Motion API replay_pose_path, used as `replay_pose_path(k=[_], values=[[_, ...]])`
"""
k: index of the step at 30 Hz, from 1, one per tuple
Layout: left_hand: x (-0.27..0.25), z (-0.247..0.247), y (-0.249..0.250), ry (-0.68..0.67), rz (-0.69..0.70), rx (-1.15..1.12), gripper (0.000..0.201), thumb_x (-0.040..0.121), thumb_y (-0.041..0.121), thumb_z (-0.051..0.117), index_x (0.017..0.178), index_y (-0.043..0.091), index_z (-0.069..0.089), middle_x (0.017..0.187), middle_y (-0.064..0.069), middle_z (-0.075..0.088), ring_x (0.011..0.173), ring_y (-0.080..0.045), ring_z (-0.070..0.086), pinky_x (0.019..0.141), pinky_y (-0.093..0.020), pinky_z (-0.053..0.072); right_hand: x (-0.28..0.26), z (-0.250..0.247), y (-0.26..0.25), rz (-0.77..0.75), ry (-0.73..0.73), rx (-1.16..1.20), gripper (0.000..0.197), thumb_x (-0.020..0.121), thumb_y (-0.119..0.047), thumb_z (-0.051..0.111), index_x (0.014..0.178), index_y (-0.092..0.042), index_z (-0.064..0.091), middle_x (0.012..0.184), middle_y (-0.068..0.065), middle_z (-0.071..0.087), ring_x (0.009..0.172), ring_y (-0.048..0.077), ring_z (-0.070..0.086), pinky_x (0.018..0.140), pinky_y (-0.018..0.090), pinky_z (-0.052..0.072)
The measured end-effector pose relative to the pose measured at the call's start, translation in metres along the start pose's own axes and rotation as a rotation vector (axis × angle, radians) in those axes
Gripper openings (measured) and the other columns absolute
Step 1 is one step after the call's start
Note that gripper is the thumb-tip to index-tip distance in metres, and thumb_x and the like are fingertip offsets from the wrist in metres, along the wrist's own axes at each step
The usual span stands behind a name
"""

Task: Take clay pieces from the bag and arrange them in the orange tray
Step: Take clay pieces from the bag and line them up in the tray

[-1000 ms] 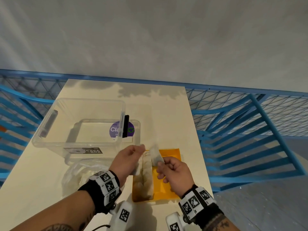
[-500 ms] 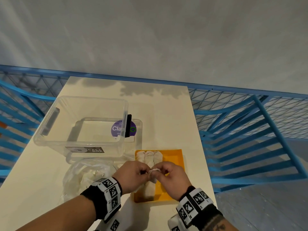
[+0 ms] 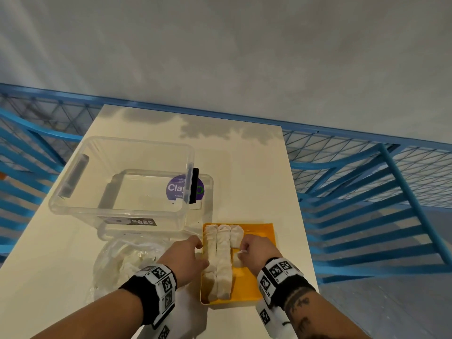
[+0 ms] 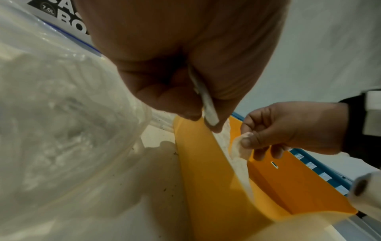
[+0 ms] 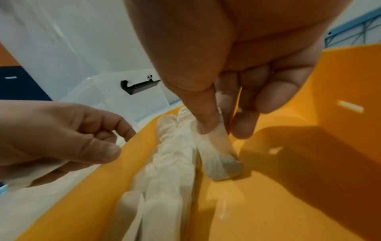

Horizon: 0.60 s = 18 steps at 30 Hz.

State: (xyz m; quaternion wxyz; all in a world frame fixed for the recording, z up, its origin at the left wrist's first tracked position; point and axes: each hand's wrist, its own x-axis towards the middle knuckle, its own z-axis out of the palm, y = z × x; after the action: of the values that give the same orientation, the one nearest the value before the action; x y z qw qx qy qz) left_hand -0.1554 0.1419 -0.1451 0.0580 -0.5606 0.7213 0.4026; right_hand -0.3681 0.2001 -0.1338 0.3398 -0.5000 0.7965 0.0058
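Right hand [image 5: 224,91] pinches a wrapped clay piece [image 5: 221,156] by its upper end, thumb against fingers, and the lower end is just touching the floor of the orange tray [image 3: 263,230], right beside the two full rows of wrapped clay pieces [image 3: 217,260] and below the short piece that starts the third row. Left hand [image 3: 187,259] sits at the tray's left wall, fingers curled, pinching a thin pale strip [image 4: 204,99] between thumb and fingers; what that strip is, I can't tell. The clear bag [image 3: 124,263] with more clay lies on the table [image 3: 256,179] just left of the tray, in front of the clear Casa Box tub [image 3: 122,182]. The risk here: the piece is held only by its loose wrapping at the top, so it may swing or topple sideways on release and land askew, or knock into the neat row beside it. The tray looks light and sits close to the table's right and near edges, so a nudge from either wrist could slide it or tip the rows out of line
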Motion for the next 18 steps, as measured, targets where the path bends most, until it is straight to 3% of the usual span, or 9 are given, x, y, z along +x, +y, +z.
replay_pose_path(k=[4,9,14,18], values=[[0.003,-0.001,0.000,-0.021,-0.006,-0.005,0.050,0.077,0.046,0.069,0.121,0.032,0.053,0.102,0.000,0.067,0.088,-0.014,0.065,0.077,-0.028,0.055,0.017,-0.004,-0.006,0.035,0.035,0.036,0.004,0.088,-0.027,0.064,0.086,-0.025,0.061,0.096,0.000,0.064,0.088,0.020,0.062,0.072,0.028,0.049],[0.004,-0.001,-0.002,-0.014,0.000,0.004,0.050,0.075,0.049,0.070,0.119,0.034,0.053,0.098,0.002,0.067,0.085,-0.013,0.064,0.077,-0.029,0.056,0.030,-0.003,-0.011,0.056,0.079,0.028,0.011,0.090,-0.028,0.062,0.100,-0.024,0.065,0.112,0.001,0.063,0.098,0.020,0.061,0.073,0.025,0.043],[0.002,-0.003,0.000,-0.009,0.019,0.017,0.046,0.077,0.048,0.071,0.116,0.033,0.054,0.097,0.002,0.066,0.085,-0.014,0.063,0.075,-0.027,0.054,0.031,-0.003,-0.011,0.082,0.084,0.034,0.018,0.089,-0.030,0.062,0.106,-0.023,0.064,0.114,0.001,0.065,0.100,0.022,0.062,0.076,0.026,0.048],[0.002,-0.009,0.005,0.035,0.035,-0.042,0.031,0.087,0.053,0.059,0.107,0.029,0.053,0.080,0.003,0.066,0.071,-0.008,0.062,0.063,-0.026,0.050,0.024,-0.006,-0.008,0.087,0.098,0.119,0.032,0.084,-0.031,0.067,0.114,-0.024,0.058,0.114,-0.003,0.062,0.102,0.020,0.061,0.085,0.031,0.052]])
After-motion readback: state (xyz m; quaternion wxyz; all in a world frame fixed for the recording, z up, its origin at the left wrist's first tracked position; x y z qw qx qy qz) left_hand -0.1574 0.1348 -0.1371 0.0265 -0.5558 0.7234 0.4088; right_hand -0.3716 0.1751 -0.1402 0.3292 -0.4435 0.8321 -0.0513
